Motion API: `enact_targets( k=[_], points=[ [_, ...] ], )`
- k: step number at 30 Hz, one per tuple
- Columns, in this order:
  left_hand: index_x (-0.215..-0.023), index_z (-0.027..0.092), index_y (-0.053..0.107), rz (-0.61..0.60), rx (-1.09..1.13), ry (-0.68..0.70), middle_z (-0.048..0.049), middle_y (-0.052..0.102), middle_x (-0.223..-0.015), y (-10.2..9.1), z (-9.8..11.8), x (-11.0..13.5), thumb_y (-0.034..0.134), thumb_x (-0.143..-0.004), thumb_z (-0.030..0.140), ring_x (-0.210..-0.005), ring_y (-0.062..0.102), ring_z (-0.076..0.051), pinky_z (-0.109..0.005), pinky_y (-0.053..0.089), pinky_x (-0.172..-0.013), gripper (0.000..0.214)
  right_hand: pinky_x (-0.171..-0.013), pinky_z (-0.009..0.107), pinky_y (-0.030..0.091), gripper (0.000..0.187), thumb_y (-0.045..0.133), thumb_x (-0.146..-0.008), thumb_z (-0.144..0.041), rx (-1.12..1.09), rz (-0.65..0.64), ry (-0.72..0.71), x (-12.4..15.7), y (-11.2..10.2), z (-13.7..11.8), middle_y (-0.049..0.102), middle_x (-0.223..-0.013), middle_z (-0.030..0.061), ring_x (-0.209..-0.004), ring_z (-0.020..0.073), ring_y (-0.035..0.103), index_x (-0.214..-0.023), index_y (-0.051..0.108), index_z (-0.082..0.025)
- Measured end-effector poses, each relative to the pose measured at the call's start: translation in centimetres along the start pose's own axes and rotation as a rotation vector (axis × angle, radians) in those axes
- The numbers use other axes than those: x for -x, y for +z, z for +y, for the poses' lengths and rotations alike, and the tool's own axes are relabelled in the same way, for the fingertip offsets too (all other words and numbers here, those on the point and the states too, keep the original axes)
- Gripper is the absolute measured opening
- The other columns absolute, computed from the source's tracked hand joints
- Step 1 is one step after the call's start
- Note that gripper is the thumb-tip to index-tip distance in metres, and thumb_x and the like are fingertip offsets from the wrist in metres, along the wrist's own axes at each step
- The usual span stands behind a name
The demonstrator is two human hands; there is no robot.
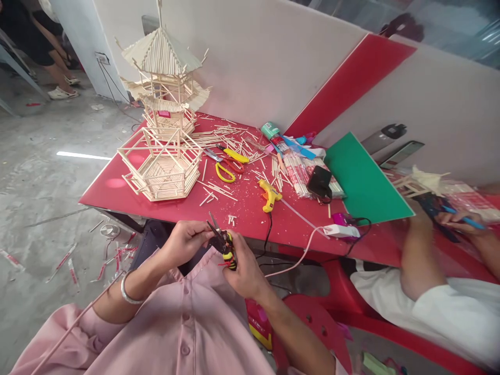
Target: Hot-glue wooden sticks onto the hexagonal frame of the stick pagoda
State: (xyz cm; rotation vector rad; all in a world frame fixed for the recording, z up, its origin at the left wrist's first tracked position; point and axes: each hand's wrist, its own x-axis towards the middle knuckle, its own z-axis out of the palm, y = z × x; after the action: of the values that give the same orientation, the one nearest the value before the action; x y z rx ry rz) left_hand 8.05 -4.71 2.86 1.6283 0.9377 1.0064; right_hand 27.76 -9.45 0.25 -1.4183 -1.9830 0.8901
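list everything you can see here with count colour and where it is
stick pavilion model: 1, pale wood, far left of table
hexagonal stick frame: 1, pale wood, near left of table
loose sticks: many, pale, table middle
scissors: 1, yellow and red handles, table middle
glue gun: 1, yellow, table middle
green sheet: 1, right of table
table: 1, red
co-worker's hand: 1, holds blue pen, far right
cutters: 1, black and yellow, gripped in right hand
left hand: at the cutter tips
right hand: around cutter handles
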Motion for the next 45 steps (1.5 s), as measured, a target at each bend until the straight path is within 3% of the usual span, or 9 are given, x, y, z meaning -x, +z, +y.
enact_targets(
  k=[6, 11, 16, 27, 29, 31, 35, 42, 45],
  points=[
    [-0.059, 0.015, 0.055, -0.075, 0.268, -0.250, 0.0043, 0.044, -0.049, -0.1, -0.1, -0.1, 0.064, -0.083, 0.047, -0.043, 0.033, -0.005, -0.019, 0.023, -0.041, 0.041, -0.104, 0.044, 0.044, 0.069, 0.050, -0.063, -0.006, -0.020, -0.002, 0.017, 0.1, 0.1, 0.1, 0.056, -0.120, 0.0091, -0.116, 0.0252, 0.053, -0.130, 0.043, -0.022],
    [-0.076, 0.012, 0.066, -0.264, 0.617, -0.539, 0.0047, 0.048, -0.050, -1.0, -0.4, -0.5, 0.073, -0.073, 0.051, -0.034, 0.022, -0.001, -0.019, 0.013, -0.034, 0.040, -0.110, 0.046, 0.038, 0.083, 0.050, -0.063, -0.006, 0.004, -0.067, -0.077, -0.1, -0.5, 0.4, 0.052, -0.127, 0.0100, -0.123, 0.0256, 0.048, -0.142, 0.032, -0.023],
    [-0.079, 0.012, 0.066, -0.297, 0.726, -0.615, 0.0050, 0.048, -0.050, -1.2, -1.0, -0.3, 0.076, -0.071, 0.048, -0.031, 0.020, 0.000, -0.018, 0.010, -0.032, 0.038, -0.103, 0.044, 0.044, 0.073, 0.049, -0.061, -0.006, 0.006, -0.068, -0.016, -0.1, -0.3, -0.2, 0.056, -0.119, 0.0084, -0.114, 0.0250, 0.054, -0.132, 0.042, -0.023],
    [-0.065, 0.014, 0.059, -0.043, 0.404, -0.476, 0.0052, 0.046, -0.047, -1.1, -0.8, -0.4, 0.071, -0.072, 0.056, -0.036, 0.028, -0.003, -0.018, 0.017, -0.037, 0.044, -0.115, 0.044, 0.033, 0.080, 0.051, -0.063, -0.008, -0.167, -0.089, 0.036, -0.1, 0.5, 0.6, 0.049, -0.140, 0.0091, -0.133, 0.0241, 0.044, -0.141, 0.040, -0.023],
    [-0.065, 0.015, 0.060, -0.017, 0.325, -0.455, 0.0049, 0.046, -0.048, -1.3, -1.0, -0.4, 0.069, -0.075, 0.054, -0.037, 0.032, -0.004, -0.018, 0.020, -0.037, 0.042, -0.110, 0.041, 0.039, 0.076, 0.050, -0.061, -0.008, -0.215, -0.089, 0.077, 0.2, 0.5, 0.4, 0.056, -0.132, 0.0072, -0.125, 0.0231, 0.051, -0.136, 0.046, -0.023],
    [-0.062, 0.015, 0.059, -0.001, 0.251, -0.420, 0.0045, 0.046, -0.048, -1.4, -1.3, -0.4, 0.067, -0.077, 0.053, -0.037, 0.035, -0.005, -0.019, 0.023, -0.038, 0.041, -0.094, 0.034, 0.049, 0.070, 0.049, -0.060, -0.009, -0.245, -0.092, 0.128, 0.5, 0.5, 0.0, 0.063, -0.112, 0.0034, -0.102, 0.0195, 0.060, -0.128, 0.052, -0.023],
    [-0.062, 0.016, 0.060, 0.016, 0.153, -0.353, 0.0033, 0.050, -0.050, -1.3, -1.5, -0.4, 0.066, -0.079, 0.049, -0.039, 0.040, -0.007, -0.021, 0.030, -0.041, 0.038, -0.063, 0.022, 0.044, 0.055, 0.047, -0.058, -0.010, -0.266, -0.122, 0.199, 0.6, 0.4, -0.7, 0.054, -0.076, -0.0048, -0.065, 0.0112, 0.050, -0.110, 0.057, -0.022],
    [-0.059, 0.017, 0.060, 0.004, 0.048, -0.251, 0.0018, 0.053, -0.048, -1.5, -1.3, -0.1, 0.063, -0.083, 0.044, -0.044, 0.048, -0.011, -0.022, 0.038, -0.047, 0.036, -0.061, 0.022, 0.040, 0.050, 0.048, -0.057, -0.011, -0.325, -0.050, 0.242, 0.8, 0.8, -0.3, 0.049, -0.072, -0.0060, -0.064, 0.0107, 0.046, -0.105, 0.056, -0.022],
    [-0.058, 0.017, 0.058, -0.024, -0.003, -0.206, 0.0015, 0.054, -0.050, -1.7, -1.1, -0.1, 0.058, -0.087, 0.041, -0.047, 0.051, -0.011, -0.022, 0.041, -0.053, 0.038, -0.057, 0.021, 0.037, 0.052, 0.050, -0.055, -0.012, -0.492, -0.068, 0.314, 1.0, 0.9, -0.1, 0.047, -0.073, -0.0060, -0.062, 0.0097, 0.043, -0.107, 0.056, -0.022]
  ],
)
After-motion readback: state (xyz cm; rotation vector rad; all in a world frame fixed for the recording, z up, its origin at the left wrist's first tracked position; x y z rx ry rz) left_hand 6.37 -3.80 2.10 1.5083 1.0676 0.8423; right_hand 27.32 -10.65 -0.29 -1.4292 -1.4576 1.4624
